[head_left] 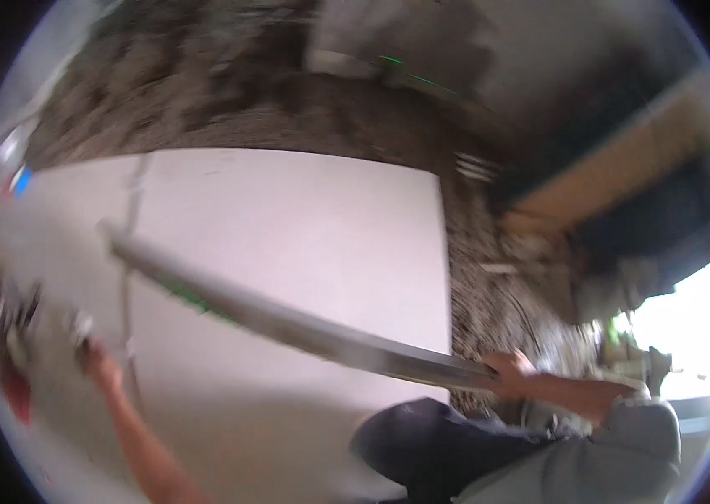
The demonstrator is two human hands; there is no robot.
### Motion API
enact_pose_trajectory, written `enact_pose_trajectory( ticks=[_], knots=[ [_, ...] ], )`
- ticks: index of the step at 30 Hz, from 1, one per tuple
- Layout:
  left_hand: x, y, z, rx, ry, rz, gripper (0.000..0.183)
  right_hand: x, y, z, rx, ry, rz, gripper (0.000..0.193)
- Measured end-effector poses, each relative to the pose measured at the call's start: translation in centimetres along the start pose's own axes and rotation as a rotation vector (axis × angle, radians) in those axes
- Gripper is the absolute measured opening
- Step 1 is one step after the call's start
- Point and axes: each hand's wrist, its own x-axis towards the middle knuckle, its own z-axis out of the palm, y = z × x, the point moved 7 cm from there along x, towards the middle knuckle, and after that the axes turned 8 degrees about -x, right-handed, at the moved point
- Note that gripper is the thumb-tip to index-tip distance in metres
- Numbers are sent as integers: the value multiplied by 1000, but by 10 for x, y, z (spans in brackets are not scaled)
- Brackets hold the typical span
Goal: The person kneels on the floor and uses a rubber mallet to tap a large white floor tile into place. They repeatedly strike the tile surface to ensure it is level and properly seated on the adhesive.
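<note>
A long grey bar [288, 323], likely a metal profile, slants across a large white board [288, 210]. My right hand [510, 372] is closed round its near right end. The far end reaches left past the seam between this board and another pale one. Bright green streaks show along part of its left half. Over the left board, my left hand [101, 367] is closed on a small dark and whitish thing [81, 332], too blurred to name. My dark-clothed knee [413, 437] is at the lower edge of the board, under the bar.
Rough brown earth [178, 92] borders the boards at the back and right. A wall [556, 50] with thin green lines of light stands behind. At the right is a tan beam-like piece [615, 160]. Blurred tools [15, 319] and a red object [15, 391] lie far left.
</note>
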Motion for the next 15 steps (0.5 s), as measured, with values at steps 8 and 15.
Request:
enact_pose_trajectory(
  ticks=[8,15],
  knots=[
    [-172,-47,-114,-376,-10,-478,47,-4,1,5,212,150,-217,43],
    [-341,224,-231,-844,166,-581,48,-9,-8,-46,303,306,-355,37]
  ],
)
